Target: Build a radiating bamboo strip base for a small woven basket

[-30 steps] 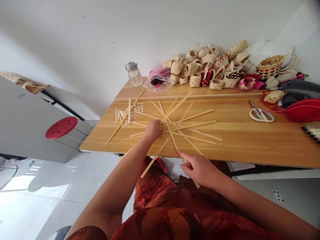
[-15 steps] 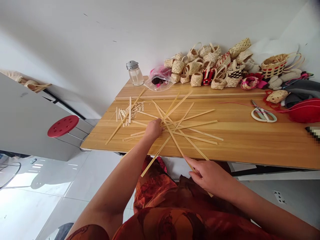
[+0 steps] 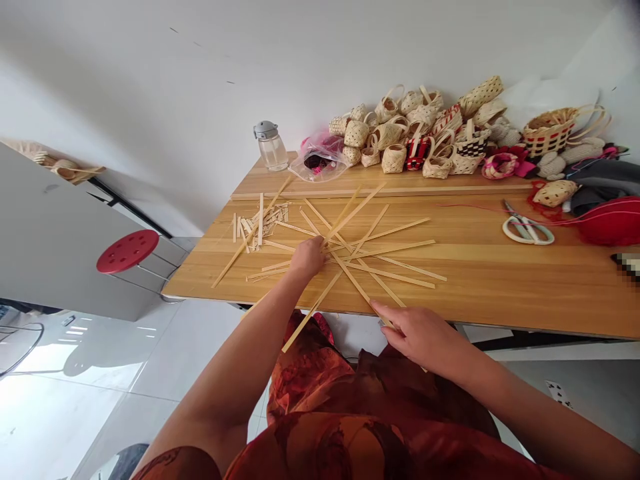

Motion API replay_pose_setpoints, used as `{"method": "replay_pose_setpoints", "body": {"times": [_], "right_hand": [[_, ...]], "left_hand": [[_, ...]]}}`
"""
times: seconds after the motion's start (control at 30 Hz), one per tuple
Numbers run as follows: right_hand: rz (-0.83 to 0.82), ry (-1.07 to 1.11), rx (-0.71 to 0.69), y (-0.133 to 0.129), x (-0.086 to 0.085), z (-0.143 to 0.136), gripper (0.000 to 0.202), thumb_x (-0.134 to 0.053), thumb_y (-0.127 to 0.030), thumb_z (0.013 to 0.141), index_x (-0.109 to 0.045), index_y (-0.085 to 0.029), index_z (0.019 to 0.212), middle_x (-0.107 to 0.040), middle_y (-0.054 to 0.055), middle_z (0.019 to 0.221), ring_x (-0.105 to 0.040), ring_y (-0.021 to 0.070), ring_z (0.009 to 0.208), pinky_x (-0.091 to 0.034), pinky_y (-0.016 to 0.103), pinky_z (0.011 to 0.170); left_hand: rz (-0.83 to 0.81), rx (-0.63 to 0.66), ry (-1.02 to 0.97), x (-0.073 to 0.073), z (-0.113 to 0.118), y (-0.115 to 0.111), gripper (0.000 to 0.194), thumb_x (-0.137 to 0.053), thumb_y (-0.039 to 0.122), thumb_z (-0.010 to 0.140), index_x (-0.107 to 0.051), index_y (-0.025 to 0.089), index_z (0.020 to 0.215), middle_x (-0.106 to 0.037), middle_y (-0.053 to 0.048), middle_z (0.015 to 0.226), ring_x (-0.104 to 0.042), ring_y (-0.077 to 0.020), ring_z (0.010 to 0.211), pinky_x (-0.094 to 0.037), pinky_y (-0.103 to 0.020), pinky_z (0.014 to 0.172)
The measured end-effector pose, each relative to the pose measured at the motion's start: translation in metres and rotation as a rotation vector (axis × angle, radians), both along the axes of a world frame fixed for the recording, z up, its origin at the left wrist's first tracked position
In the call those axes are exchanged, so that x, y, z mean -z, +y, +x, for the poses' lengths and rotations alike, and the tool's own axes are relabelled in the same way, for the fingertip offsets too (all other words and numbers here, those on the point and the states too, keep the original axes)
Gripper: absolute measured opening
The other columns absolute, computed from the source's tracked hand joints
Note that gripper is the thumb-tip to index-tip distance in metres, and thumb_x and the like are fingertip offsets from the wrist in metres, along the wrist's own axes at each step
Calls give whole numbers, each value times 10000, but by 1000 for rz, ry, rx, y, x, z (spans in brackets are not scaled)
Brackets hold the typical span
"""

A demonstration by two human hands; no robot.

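- Pale, flat wooden strips: crossed on the brown wooden tabletop, centre held by the curled left hand; press evenly.
- Pinched in the right hand: one strip; guide gently, without twisting.

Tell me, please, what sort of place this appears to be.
Probably a small craft workspace, perhaps for basket weaving: small pale woven baskets crowd the back of the light-brown wooden table, long flat tan strips cross on it, and white-handled metal scissors lie to their right.
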State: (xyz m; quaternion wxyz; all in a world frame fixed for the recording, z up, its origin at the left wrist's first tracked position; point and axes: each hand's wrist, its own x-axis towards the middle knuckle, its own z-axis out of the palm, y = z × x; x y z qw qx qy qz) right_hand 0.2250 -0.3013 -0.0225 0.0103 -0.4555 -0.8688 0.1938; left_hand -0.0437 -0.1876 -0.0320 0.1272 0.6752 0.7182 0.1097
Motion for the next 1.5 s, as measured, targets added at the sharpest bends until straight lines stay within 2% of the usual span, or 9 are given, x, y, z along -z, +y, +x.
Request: {"method": "replay_pose_setpoints", "body": {"times": [0.1, 0.23, 0.47, 0.73, 0.93, 1.23, 1.5], "right_hand": [[11, 16, -13, 2, 0, -3, 537, -462, -236, 948, -518, -172, 1478, -765, 116, 1121, -721, 273, 974, -477, 332, 777], [26, 2, -13, 9, -2, -9, 537, -493, -231, 939, -524, -184, 1473, -762, 116, 1131, -722, 269, 975, -486, 324, 789], [16, 0, -13, 13, -9, -14, 542, -489, -234, 944, -505, -180, 1483, -776, 103, 1046, -716, 259, 927, -457, 313, 760], [28, 21, 12, 14, -4, -17, 523, -499, -264, 946, -525, -193, 1464, -781, 92, 992, -706, 238, 873, -422, 289, 714], [-3, 27, 26, 12, -7, -17, 528, -543, -331, 949, -525, -206, 1463, -777, 64, 887, -688, 221, 786, -383, 279, 660], [48, 10, 33, 14, -1, -14, 502, -492, -322, 971, -518, -232, 1465, -779, 101, 1022, -715, 252, 906, -432, 303, 738], [115, -117, 49, 12, -4, -18, 494, -486, -341, 979, -509, -258, 1465, -780, 114, 935, -727, 276, 827, -435, 314, 683]], "left_hand": [[12, 4, 4, 1, 0, 1, 244, -713, 228, 832, -671, 234, 1073, -757, -77, 1080, -689, -250, 1040, -479, -282, 830], [11, 2, 5, 1, 0, 1, 246, -714, 235, 829, -670, 235, 1071, -757, -76, 1083, -689, -252, 1045, -483, -286, 840], [0, -2, 4, 1, 0, 0, 240, -700, 251, 843, -674, 242, 1081, -760, -79, 1086, -691, -258, 1043, -488, -297, 829], [-10, 8, 39, -1, 0, 0, 246, -677, 261, 850, -673, 236, 1094, -755, -97, 1097, -689, -267, 1055, -493, -308, 835], [-16, 1, 57, -3, 1, -2, 247, -674, 280, 846, -671, 249, 1091, -749, -96, 1109, -686, -277, 1066, -495, -314, 810], [-14, -5, 61, -2, 1, -3, 242, -683, 280, 845, -670, 253, 1085, -749, -94, 1110, -688, -276, 1062, -486, -314, 801], [4, -18, 49, -6, 2, -6, 223, -701, 295, 833, -685, 256, 1053, -759, -77, 1068, -694, -262, 1023, -473, -298, 775]]}}
